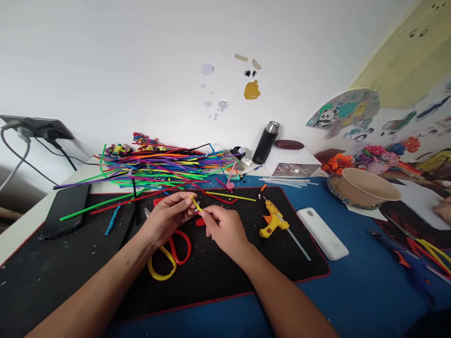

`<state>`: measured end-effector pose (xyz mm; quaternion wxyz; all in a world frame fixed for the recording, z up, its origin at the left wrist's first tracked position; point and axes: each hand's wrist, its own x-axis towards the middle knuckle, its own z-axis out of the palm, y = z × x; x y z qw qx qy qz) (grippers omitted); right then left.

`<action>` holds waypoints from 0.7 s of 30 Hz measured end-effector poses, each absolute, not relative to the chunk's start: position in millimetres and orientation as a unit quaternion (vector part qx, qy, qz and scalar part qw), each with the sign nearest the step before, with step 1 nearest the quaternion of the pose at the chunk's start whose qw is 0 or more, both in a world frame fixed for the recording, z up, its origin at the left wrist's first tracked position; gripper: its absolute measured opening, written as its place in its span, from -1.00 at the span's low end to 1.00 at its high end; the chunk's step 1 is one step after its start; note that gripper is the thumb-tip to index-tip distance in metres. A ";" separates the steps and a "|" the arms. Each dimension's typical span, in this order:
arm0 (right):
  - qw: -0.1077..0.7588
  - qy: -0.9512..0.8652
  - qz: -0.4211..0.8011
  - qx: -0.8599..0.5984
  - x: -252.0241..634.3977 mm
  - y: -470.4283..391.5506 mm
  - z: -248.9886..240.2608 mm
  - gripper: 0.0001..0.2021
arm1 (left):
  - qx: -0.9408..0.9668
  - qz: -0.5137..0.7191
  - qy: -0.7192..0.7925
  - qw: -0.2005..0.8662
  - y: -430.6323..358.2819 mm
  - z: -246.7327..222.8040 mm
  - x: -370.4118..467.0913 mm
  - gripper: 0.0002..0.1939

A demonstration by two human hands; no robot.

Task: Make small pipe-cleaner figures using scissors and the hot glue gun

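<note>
Between my two hands is a short yellow pipe cleaner (196, 203). My left hand (172, 211) pinches its upper end between thumb and fingers. Its lower end sits in the closed fingers of my right hand (221, 225). Scissors with one red and one yellow handle loop (162, 278) lie on the black mat under my left wrist, their blades partly covered by the hand. A small red piece (200, 222) rests on the mat, half hidden behind my right fingers. Another yellow pipe cleaner (230, 196) lies just beyond my hands.
A big heap of coloured pipe cleaners (169, 164) spreads along the wall. To the right are a yellow glue gun (273, 219), a white power bank (322, 234), a bowl (369, 188) and a black flask (266, 143). A phone (66, 209) lies left. Someone else's hand (443, 211) shows at the right edge.
</note>
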<state>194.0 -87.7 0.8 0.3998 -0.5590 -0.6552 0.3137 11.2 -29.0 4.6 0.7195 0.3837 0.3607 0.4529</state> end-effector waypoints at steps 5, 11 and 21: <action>0.410 -0.650 0.308 -0.561 195.3 -86.9 -0.8 -0.74 | 0.468 0.414 0.377 0.684 -33.4 6.6 16.0 -0.67; 0.414 -0.652 0.316 -0.550 193.3 -85.5 -5.9 -0.76 | 0.517 0.412 0.387 0.643 -33.5 7.2 16.0 -0.68; 0.427 -0.613 0.355 -0.563 210.5 -79.3 12.5 -0.71 | 0.454 0.467 0.395 0.648 -25.9 8.1 9.5 -0.58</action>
